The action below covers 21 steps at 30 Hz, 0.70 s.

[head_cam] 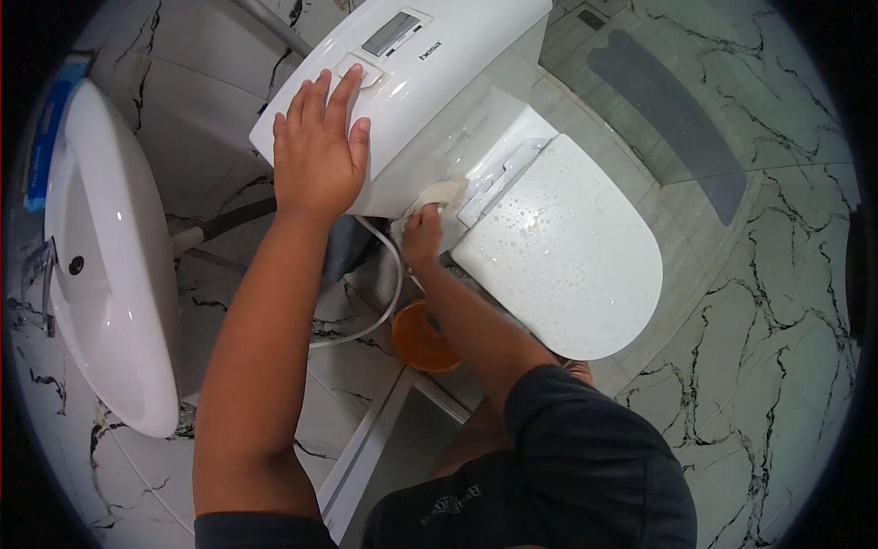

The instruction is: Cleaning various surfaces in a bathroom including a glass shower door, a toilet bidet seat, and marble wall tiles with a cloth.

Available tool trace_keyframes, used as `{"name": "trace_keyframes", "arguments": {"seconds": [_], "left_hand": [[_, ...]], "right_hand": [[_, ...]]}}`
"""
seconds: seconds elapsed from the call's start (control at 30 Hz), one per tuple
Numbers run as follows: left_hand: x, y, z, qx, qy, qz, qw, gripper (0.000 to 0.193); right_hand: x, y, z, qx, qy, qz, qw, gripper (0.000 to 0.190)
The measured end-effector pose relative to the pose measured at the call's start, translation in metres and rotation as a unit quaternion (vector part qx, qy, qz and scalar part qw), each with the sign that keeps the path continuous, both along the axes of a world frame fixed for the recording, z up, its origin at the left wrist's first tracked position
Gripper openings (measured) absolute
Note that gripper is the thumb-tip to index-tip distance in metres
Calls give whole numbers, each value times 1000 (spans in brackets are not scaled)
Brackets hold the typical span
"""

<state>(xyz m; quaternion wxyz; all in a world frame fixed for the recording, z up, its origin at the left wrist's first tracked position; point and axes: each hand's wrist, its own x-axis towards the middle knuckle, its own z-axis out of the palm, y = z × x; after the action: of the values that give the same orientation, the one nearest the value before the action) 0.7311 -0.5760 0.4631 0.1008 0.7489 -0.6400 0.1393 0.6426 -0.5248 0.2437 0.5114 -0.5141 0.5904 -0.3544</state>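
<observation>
My left hand (pixel 321 147) lies flat with its fingers spread on top of the white toilet tank (pixel 473 41), its fingertips by the flush button (pixel 360 74). Lower down, at the tank's base near the seat hinge, my right hand (pixel 423 237) grips a pale cloth (pixel 446 193). Part of the cloth is hidden by the hand and the toilet. The white toilet lid (pixel 569 254) is down and dotted with water drops.
An orange bucket (pixel 422 340) stands on the floor under my right forearm. A white hose (pixel 394 274) curves beside it. At the left is a white washbasin (pixel 113 274) with a faucet (pixel 49 285); at the upper right, a glass panel (pixel 686 89).
</observation>
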Motion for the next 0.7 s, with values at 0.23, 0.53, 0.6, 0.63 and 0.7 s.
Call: {"name": "trace_keyframes", "arguments": {"seconds": [0.23, 0.53, 0.6, 0.63, 0.7], "left_hand": [[-5, 1, 5, 3, -13, 18, 1000, 47], [0, 1, -2, 8, -7, 25, 1000, 47], [1, 0, -1, 9, -3, 26, 1000, 47], [0, 1, 0, 11, 3, 26, 1000, 47], [-2, 1, 1, 11, 0, 30, 1000, 47]], "right_hand": [[-120, -129, 2, -46, 86, 56, 994, 57], [-139, -233, -60, -111, 580, 347, 729, 31], [-125, -198, -76, -154, 614, 287, 720, 38], [-119, -181, -78, -176, 632, 244, 714, 40], [-113, -153, -73, -157, 620, 324, 697, 43]]}}
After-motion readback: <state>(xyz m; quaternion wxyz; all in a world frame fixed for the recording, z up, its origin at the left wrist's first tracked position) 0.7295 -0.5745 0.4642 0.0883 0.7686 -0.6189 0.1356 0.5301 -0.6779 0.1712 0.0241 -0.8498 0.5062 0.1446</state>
